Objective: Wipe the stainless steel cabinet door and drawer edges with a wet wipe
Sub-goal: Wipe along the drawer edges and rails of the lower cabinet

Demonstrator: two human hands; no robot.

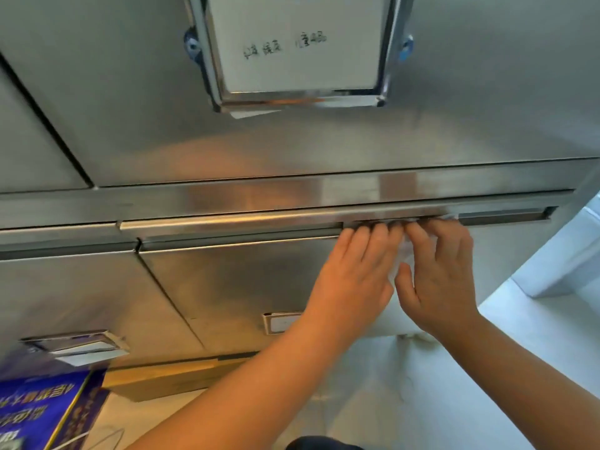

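At the drawer edge [227,222], wiping under way.
Right hand [438,274] grips the wipe [404,251] against its right part; left hand [354,274] rests flat beside, fingers straight. The left stretch likely remains.

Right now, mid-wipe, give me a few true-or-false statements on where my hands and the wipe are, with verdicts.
1. Both the left hand and the right hand reach up to the drawer edge. True.
2. The wet wipe lies on the floor. False: it is at the edge, under the right hand's fingers, and shows between the two hands.
3. The hands work at the left end of the edge. False: they are toward its right end.
4. The label holder on the upper door carries a white card with handwriting. True.
5. A blue box sits low on the left. True.
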